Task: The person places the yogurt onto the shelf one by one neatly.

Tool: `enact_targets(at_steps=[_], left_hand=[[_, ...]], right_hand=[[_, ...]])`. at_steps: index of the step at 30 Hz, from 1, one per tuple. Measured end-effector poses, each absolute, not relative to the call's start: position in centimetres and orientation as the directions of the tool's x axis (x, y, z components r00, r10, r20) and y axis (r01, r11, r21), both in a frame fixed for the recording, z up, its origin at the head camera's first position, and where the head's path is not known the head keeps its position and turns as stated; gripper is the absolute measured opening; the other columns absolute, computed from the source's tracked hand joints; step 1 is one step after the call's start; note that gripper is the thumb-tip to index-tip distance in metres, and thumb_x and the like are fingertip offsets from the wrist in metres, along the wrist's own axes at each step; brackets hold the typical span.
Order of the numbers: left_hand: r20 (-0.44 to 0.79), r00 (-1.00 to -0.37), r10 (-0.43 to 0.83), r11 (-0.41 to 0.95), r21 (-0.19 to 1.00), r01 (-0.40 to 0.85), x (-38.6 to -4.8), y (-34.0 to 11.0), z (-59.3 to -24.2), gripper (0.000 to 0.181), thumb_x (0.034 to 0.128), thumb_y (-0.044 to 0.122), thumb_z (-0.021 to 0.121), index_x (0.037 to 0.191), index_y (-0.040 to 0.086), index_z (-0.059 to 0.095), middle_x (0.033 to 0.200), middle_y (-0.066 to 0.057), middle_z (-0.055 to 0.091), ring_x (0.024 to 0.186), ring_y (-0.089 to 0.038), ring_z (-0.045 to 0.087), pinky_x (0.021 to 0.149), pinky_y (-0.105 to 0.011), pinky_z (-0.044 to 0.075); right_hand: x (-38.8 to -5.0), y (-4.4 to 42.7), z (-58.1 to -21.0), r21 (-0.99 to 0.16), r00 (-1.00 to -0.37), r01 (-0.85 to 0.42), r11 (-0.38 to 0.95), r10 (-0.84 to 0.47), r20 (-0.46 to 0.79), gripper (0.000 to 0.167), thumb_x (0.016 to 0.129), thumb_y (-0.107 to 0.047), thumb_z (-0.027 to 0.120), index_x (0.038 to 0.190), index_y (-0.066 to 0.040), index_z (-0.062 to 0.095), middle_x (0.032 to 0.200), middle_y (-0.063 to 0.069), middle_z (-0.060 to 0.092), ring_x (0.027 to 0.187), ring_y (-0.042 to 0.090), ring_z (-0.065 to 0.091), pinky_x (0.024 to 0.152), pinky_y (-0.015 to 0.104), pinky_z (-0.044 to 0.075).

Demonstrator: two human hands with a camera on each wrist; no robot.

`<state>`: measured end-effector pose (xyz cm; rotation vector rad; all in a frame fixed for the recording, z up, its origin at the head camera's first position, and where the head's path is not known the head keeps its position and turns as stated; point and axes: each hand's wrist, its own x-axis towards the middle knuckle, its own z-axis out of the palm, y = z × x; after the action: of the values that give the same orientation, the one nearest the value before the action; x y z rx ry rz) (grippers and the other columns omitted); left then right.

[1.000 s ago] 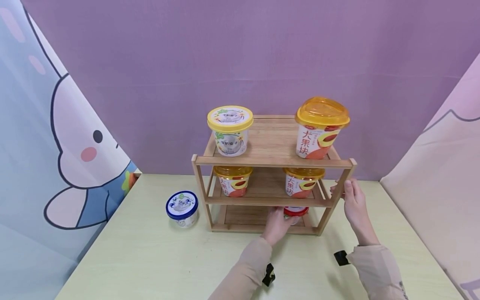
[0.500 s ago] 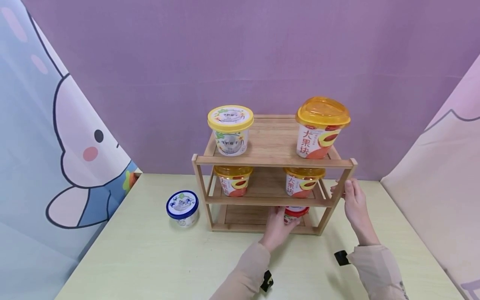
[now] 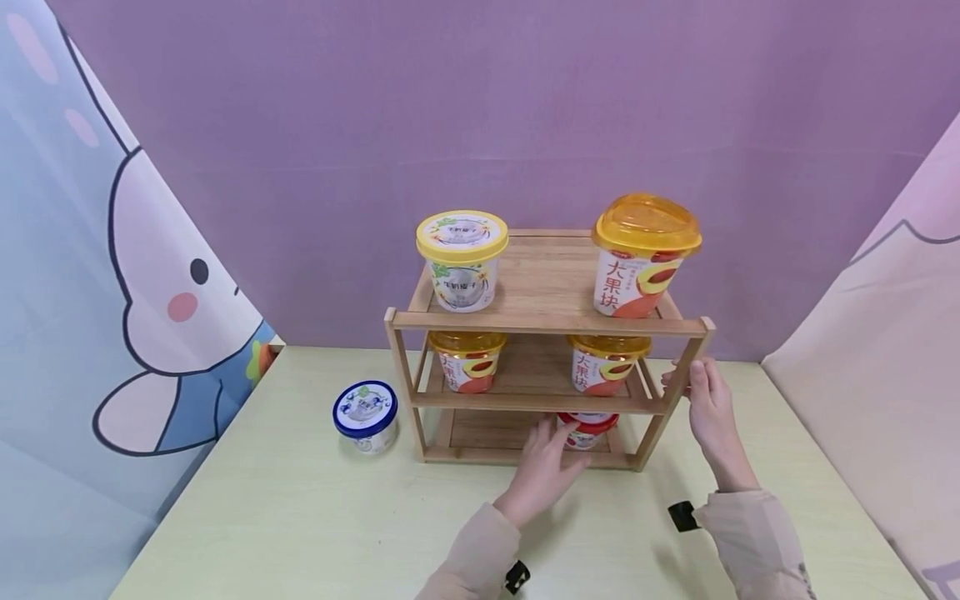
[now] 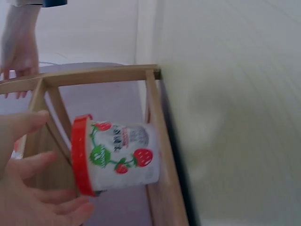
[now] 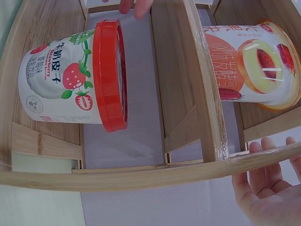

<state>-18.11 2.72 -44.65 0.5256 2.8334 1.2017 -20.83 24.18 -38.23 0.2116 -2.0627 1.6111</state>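
My left hand [image 3: 542,473], fingers spread, is just in front of the lowest shelf of a wooden rack [image 3: 551,322], holding nothing. Near its fingertips a white strawberry tub [image 3: 591,429] with a red lid stands upright at the right end of that shelf. The left wrist view shows a gap between the fingers and the tub [image 4: 120,155]. My right hand [image 3: 712,417] holds the rack's front right post, with its fingers behind the post and thumb on the near side. Part of those fingers is hidden by the wood.
On the middle shelf stand two orange-lidded fruit cups [image 3: 468,364]. The top shelf bears a yellow-lidded tub [image 3: 461,262] and another orange-lidded cup [image 3: 641,267]. A blue-lidded tub [image 3: 365,417] sits on the table left of the rack, and a purple backdrop hangs behind.
My left hand has let go of the strawberry tub and drawn back to the left and toward me. The tub now sits slightly farther left. My right hand has stayed on the post.
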Motion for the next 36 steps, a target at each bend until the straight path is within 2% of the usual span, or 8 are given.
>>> enact_targets(at_steps=[7,14,19,27,36], left_hand=[[0.136,-0.898,0.418,0.664,0.629,0.404,-17.0,0.5,-43.7,0.045,0.0860,0.032,0.056,0.127,0.014,0.046,0.134,-0.012,0.038,0.122,-0.031,0.035,0.095,-0.050,0.031],[0.170,-0.878,0.447,0.637,0.629,0.446,-16.2,-1.7,-43.4,0.041,0.0871,0.034,0.053,0.123,0.015,0.051,0.129,-0.009,0.044,0.118,-0.027,0.040,0.094,-0.047,0.033],[0.182,-0.889,0.420,0.634,0.642,0.431,-15.5,-3.7,-43.3,0.039,0.0870,0.036,0.052,0.120,0.016,0.053,0.124,-0.006,0.049,0.114,-0.025,0.045,0.093,-0.048,0.034],[0.245,-0.903,0.354,0.641,0.640,0.425,-15.2,-7.1,-42.9,0.031,0.0862,0.025,0.056,0.115,0.012,0.056,0.114,-0.004,0.056,0.105,-0.023,0.051,0.087,-0.043,0.041],[0.350,-0.891,0.290,0.671,0.590,0.450,-15.4,-10.7,-43.2,0.025,0.0847,0.019,0.058,0.108,0.009,0.059,0.106,-0.005,0.059,0.099,-0.021,0.055,0.083,-0.040,0.044]], right_hand=[[-20.9,24.2,-38.4,-0.860,-0.855,-0.419,0.291,0.193,0.482,0.021,0.097,-0.022,0.028,0.090,-0.024,0.048,0.073,-0.013,0.059,0.072,-0.001,0.057,0.070,0.010,0.042],[-20.9,24.2,-38.3,-0.858,-0.856,-0.414,0.303,0.191,0.481,0.021,0.098,-0.022,0.028,0.092,-0.024,0.047,0.074,-0.014,0.058,0.073,-0.001,0.057,0.071,0.010,0.042],[-20.8,24.2,-38.3,-0.861,-0.856,-0.418,0.289,0.192,0.480,0.021,0.097,-0.021,0.028,0.092,-0.022,0.048,0.075,-0.013,0.059,0.073,0.000,0.057,0.071,0.010,0.042],[-20.9,24.2,-38.3,-0.862,-0.852,-0.426,0.274,0.200,0.484,0.022,0.097,-0.021,0.029,0.092,-0.016,0.049,0.074,-0.012,0.059,0.072,0.000,0.057,0.071,0.011,0.042],[-20.9,24.2,-38.3,-0.861,-0.853,-0.426,0.278,0.195,0.485,0.020,0.097,-0.020,0.029,0.092,-0.021,0.048,0.075,-0.012,0.059,0.073,0.000,0.057,0.071,0.011,0.042]])
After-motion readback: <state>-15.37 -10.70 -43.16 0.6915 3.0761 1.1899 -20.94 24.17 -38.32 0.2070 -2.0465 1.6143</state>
